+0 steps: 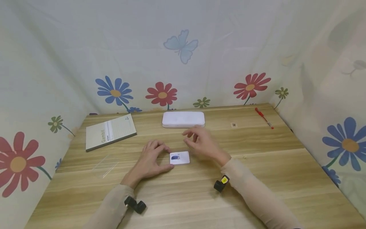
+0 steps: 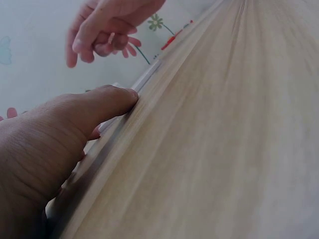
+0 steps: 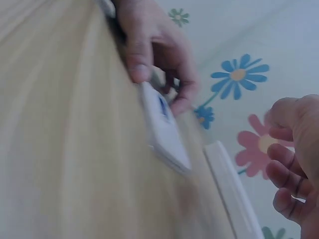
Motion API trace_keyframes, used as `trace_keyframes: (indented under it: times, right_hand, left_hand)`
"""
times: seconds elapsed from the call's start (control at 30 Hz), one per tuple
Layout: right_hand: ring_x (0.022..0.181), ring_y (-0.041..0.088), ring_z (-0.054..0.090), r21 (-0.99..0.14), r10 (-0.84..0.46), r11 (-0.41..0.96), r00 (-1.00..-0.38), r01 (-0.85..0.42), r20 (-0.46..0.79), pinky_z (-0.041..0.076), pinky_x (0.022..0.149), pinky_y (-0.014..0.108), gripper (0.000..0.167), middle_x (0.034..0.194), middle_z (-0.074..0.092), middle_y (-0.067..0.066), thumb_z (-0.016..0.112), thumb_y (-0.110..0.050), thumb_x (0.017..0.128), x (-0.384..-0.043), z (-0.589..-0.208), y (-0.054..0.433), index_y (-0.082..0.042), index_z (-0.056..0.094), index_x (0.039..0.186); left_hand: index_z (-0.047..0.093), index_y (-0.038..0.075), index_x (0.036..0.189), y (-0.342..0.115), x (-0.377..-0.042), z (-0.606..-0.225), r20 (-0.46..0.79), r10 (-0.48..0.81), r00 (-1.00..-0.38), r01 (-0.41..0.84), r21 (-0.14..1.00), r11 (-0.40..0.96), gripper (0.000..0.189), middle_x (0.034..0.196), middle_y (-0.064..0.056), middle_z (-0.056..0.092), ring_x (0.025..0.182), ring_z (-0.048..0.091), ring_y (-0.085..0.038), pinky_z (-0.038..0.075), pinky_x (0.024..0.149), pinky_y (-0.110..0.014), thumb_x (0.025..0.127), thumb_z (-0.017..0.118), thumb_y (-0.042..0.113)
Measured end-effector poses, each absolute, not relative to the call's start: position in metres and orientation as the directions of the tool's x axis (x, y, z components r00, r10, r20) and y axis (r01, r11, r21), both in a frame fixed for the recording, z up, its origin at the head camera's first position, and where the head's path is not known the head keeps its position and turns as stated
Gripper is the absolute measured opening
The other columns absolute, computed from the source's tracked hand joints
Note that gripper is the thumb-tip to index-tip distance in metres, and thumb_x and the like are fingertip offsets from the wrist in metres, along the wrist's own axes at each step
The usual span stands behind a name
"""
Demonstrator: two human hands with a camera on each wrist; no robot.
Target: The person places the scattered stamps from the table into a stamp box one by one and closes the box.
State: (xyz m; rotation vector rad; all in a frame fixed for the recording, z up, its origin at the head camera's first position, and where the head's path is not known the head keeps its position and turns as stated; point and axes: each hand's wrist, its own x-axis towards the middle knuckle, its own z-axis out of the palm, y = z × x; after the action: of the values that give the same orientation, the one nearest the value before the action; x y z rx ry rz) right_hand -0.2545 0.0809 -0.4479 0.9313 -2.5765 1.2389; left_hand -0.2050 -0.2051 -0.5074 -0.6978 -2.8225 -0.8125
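Observation:
A small white card (image 1: 179, 157) with a blue picture lies flat on the wooden table. In the right wrist view the card (image 3: 164, 127) shows a noticeably thick edge, so it may be a stack or a slim case. My left hand (image 1: 152, 160) rests on the table and holds the card's left end between thumb and index finger. To the right of the card and a little above the table, my right hand (image 1: 204, 143) hovers, its fingers loosely bent around nothing. The card is mostly hidden behind the thumb in the left wrist view.
A white case (image 1: 183, 119) lies beyond the hands. At the far left is a notepad (image 1: 111, 132), with thin clear strips (image 1: 107, 167) in front of it. A red pen (image 1: 264, 118) and a small square tag (image 1: 234, 125) lie at the right. Flowered curtains surround the table (image 1: 183, 203).

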Motion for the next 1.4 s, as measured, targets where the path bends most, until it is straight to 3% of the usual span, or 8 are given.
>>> trace_keyframes:
  times: [0.17, 0.4, 0.67, 1.07, 1.4]
  right_hand:
    - [0.086, 0.02, 0.069, -0.65, -0.415, 0.47, -0.799, -0.598, 0.435, 0.058, 0.075, 0.039, 0.026, 0.106, 0.075, 0.009, 0.085, -0.015, 0.099, -0.266, -0.432, 0.106, -0.01, 0.08, 0.124]
    - [0.104, 0.031, 0.072, -0.658, -0.356, 0.461, -0.803, -0.596, 0.478, 0.056, 0.088, 0.048, 0.04, 0.123, 0.073, 0.017, 0.085, -0.017, 0.099, -0.282, -0.415, 0.145, -0.007, 0.075, 0.136]
    - [0.117, 0.035, 0.069, -0.627, -0.294, 0.501, -0.799, -0.596, 0.525, 0.052, 0.093, 0.049, 0.055, 0.131, 0.069, 0.018, 0.087, -0.01, 0.096, -0.3, -0.407, 0.192, -0.005, 0.067, 0.147]
    - [0.135, 0.032, 0.061, -0.725, -0.202, 0.491, -0.872, -0.484, 0.445, 0.046, 0.106, 0.049, 0.066, 0.146, 0.067, 0.01, 0.087, -0.02, 0.1, -0.311, -0.41, 0.246, -0.019, 0.059, 0.16]
    - [0.147, 0.036, 0.055, -0.774, -0.195, 0.508, -0.926, -0.378, 0.324, 0.044, 0.117, 0.059, 0.08, 0.161, 0.059, 0.012, 0.086, -0.028, 0.101, -0.317, -0.43, 0.272, -0.028, 0.046, 0.17]
  left_hand:
    - [0.073, 0.029, 0.128, -0.204, -0.204, -0.508, 0.235, 0.4, -0.886, 0.464, 0.477, 0.747, 0.056, 0.137, -0.002, 0.058, 0.138, 0.047, -0.031, 0.032, 0.121, -0.06, 0.085, 0.09, 0.06]
    - [0.073, 0.028, 0.128, -0.204, -0.204, -0.508, 0.237, 0.399, -0.886, 0.464, 0.477, 0.746, 0.057, 0.138, -0.002, 0.058, 0.139, 0.047, -0.031, 0.031, 0.122, -0.06, 0.084, 0.091, 0.06]
    - [0.073, 0.028, 0.127, -0.203, -0.205, -0.507, 0.237, 0.398, -0.886, 0.463, 0.481, 0.745, 0.056, 0.139, -0.003, 0.059, 0.14, 0.047, -0.032, 0.03, 0.122, -0.06, 0.085, 0.09, 0.061]
    - [0.073, 0.03, 0.128, -0.205, -0.205, -0.507, 0.236, 0.391, -0.89, 0.457, 0.476, 0.752, 0.056, 0.14, -0.003, 0.058, 0.14, 0.047, -0.032, 0.031, 0.122, -0.061, 0.085, 0.09, 0.061]
    - [0.073, 0.031, 0.127, -0.204, -0.204, -0.507, 0.226, 0.386, -0.894, 0.447, 0.472, 0.76, 0.056, 0.14, -0.002, 0.058, 0.139, 0.047, -0.031, 0.033, 0.12, -0.059, 0.084, 0.091, 0.062]
